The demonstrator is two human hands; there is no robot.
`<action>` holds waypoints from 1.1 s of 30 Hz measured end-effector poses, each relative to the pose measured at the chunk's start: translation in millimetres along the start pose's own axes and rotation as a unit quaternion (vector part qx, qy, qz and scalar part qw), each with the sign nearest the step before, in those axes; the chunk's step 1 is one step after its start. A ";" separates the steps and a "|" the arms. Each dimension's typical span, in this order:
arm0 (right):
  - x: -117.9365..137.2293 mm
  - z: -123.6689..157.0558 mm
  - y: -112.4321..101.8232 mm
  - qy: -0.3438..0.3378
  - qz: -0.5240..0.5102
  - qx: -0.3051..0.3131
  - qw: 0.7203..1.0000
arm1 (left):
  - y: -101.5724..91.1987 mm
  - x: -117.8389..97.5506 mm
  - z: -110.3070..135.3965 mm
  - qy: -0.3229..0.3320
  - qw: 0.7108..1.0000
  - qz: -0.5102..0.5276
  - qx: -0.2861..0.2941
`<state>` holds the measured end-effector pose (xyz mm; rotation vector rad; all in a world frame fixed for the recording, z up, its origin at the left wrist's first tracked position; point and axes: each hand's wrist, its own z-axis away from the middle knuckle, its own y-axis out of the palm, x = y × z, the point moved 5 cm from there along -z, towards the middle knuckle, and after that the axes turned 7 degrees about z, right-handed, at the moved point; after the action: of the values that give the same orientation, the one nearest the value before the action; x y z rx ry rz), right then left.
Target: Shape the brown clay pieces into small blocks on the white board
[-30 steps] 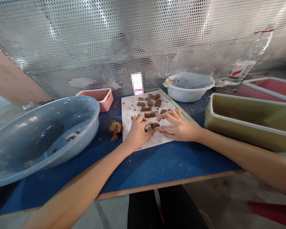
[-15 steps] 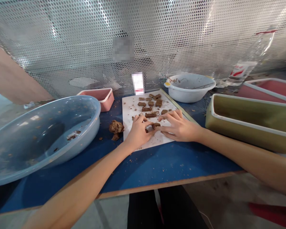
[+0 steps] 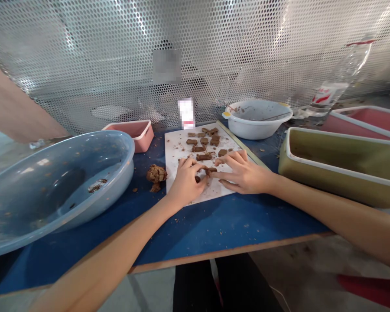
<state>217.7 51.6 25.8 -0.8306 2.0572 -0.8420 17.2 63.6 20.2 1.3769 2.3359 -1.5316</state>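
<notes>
A white board [image 3: 182,149] lies on the blue table [image 3: 211,225] and carries several small brown dough pieces [image 3: 199,148]. My left hand [image 3: 186,182] and my right hand [image 3: 243,173] meet at the board's near half. Between their fingertips both pinch one small brown dough piece [image 3: 210,170]. A rough brown dough lump [image 3: 156,173] sits on the table just left of the board, with a smaller crumb beside it.
A large pale blue basin [image 3: 52,186] fills the left side. A pink tub [image 3: 134,130] and a white bowl [image 3: 257,118] stand at the back. An olive tray [image 3: 341,162], a pink tray [image 3: 367,119] and a plastic bottle [image 3: 338,82] are on the right. Perforated metal screen behind.
Both hands stay at the same spot on the board; the fingers have shifted only slightly around the small dough piece.
</notes>
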 end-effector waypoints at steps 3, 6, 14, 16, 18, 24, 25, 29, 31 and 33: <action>0.2 0.0 -0.1 -0.002 -0.002 0.002 1.000 | 1.1 0.1 0.1 -0.009 1.000 0.005 0.006; -0.8 -0.3 -2.0 0.005 -0.008 -0.004 1.000 | 2.1 1.6 0.5 -0.011 1.000 0.006 0.003; -4.2 -2.0 -4.9 0.032 -0.007 0.012 0.999 | -4.0 -0.8 1.4 -0.009 1.000 -0.013 -0.021; -3.9 -1.8 -3.9 0.030 -0.008 0.014 0.999 | -5.2 -3.5 1.1 -0.002 1.000 -0.022 -0.019; -4.0 -1.4 -2.5 0.031 -0.010 0.017 0.999 | -5.0 -5.3 0.9 0.003 1.000 -0.025 -0.013; -4.6 -0.7 -0.1 0.039 -0.006 0.022 0.999 | -2.4 -5.2 1.5 0.010 1.000 -0.024 -0.013; -4.5 -0.7 0.0 0.038 -0.003 0.023 0.999 | -2.2 -4.9 1.6 0.010 1.000 -0.022 -0.012; -4.5 -0.6 -0.2 0.033 0.001 0.023 0.999 | -1.4 -3.3 1.8 0.005 1.000 -0.013 -0.007; -4.8 -0.2 0.1 0.032 0.001 0.026 0.999 | -1.1 -2.8 1.7 0.002 1.000 -0.007 -0.006; -4.7 0.2 0.6 0.031 0.000 0.027 0.999 | -1.0 -2.5 1.5 0.001 1.000 -0.003 -0.007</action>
<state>220.2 55.5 27.0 -0.7855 2.0785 -0.9291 17.4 60.7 21.2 1.3700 2.3485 -1.5137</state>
